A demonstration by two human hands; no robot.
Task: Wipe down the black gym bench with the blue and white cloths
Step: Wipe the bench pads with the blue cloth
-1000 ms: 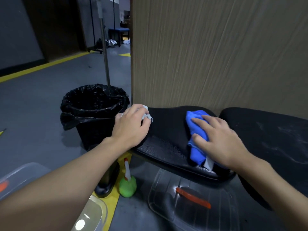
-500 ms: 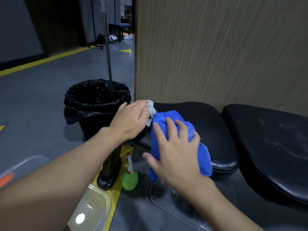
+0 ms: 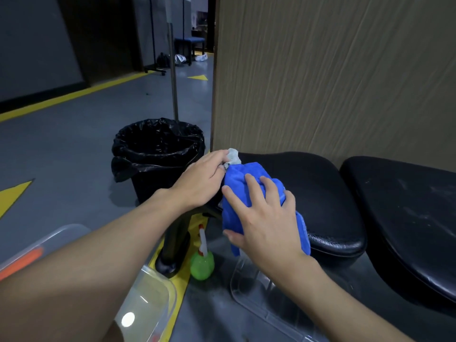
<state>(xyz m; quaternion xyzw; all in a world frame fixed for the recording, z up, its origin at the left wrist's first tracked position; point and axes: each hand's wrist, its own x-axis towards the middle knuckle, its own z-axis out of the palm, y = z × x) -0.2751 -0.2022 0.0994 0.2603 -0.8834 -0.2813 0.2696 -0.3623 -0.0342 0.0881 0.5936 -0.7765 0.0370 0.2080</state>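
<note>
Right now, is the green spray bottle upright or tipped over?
Upright. The green spray bottle stands on the floor beside the bench's black foot, its nozzle on top.

Both hands crowd the left end of the black bench pad point(image 3: 318, 193): the left hand point(image 3: 201, 182) with the white cloth point(image 3: 233, 155) sits at the corner, touching the blue cloth point(image 3: 246, 174) under the right hand point(image 3: 265, 218). Behind the pad a wood-grain panel point(image 3: 333, 77) closes off the back. Left of the corner a lined bin point(image 3: 158, 154) stands close. Below, a bench leg point(image 3: 176, 240), a green spray bottle point(image 3: 202, 264) and clear tubs point(image 3: 148, 299) fill the floor. The pad's middle and the second pad point(image 3: 407, 218) lie open.
</note>
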